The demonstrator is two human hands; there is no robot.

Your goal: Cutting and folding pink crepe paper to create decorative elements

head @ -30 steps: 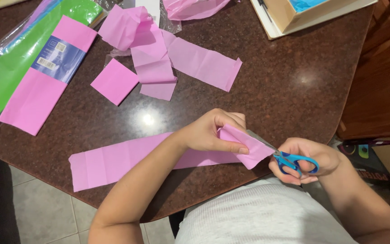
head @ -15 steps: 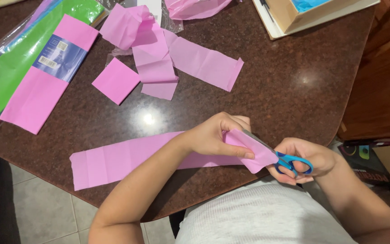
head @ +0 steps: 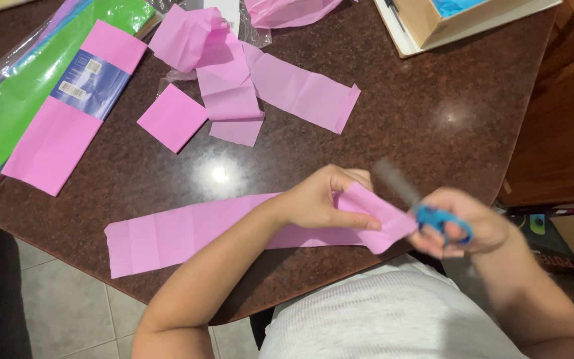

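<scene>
At the worktop's (head: 433, 126) near edge our left hand (head: 320, 199) pinches the pink paper strip (head: 187, 229); our right hand (head: 460, 223), blurred, grips blue-handled scissors (head: 433, 213) beside it.

Long pink tissue-paper strip (head: 194, 233): creased, flat along the near worktop edge, right end folded up off the surface. Blue-handled scissors (head: 433, 216): motion-blurred, blades angled up-left, just beside that folded end.

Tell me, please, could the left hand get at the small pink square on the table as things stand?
Probably yes: the left hand pinches the pink strip, but only bare table lies between it and the square.
</scene>
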